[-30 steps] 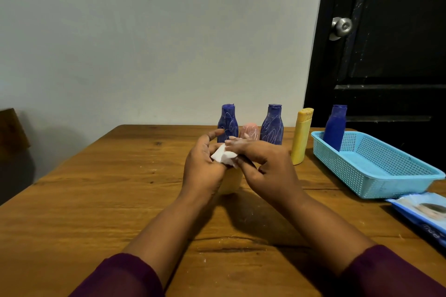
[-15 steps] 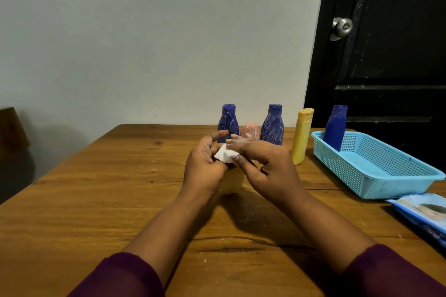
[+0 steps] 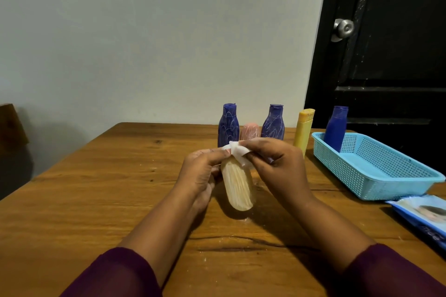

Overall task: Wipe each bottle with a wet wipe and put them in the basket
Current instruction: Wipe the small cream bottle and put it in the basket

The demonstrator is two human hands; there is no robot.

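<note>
A cream bottle [image 3: 237, 184] is held tilted over the table's middle, its base toward me. My left hand [image 3: 201, 171] grips its upper part. My right hand [image 3: 277, 165] pinches a white wet wipe [image 3: 237, 152] against the bottle's top. Behind stand two dark blue bottles [image 3: 228, 125] [image 3: 274, 123], a pink bottle [image 3: 250, 130] between them and a yellow bottle [image 3: 303, 130]. A plain blue bottle [image 3: 336, 125] stands upright in the light blue basket [image 3: 376, 176] at the right.
A blue wet wipe pack [image 3: 424, 217] lies at the right table edge, in front of the basket. A black door [image 3: 386, 55] with a metal knob stands behind the basket. The wooden table [image 3: 96, 200] meets a grey wall.
The cream bottle has tipped so its body shows between my hands, base toward me. The wipe has moved up onto the bottle's top, with both hands slightly higher.
</note>
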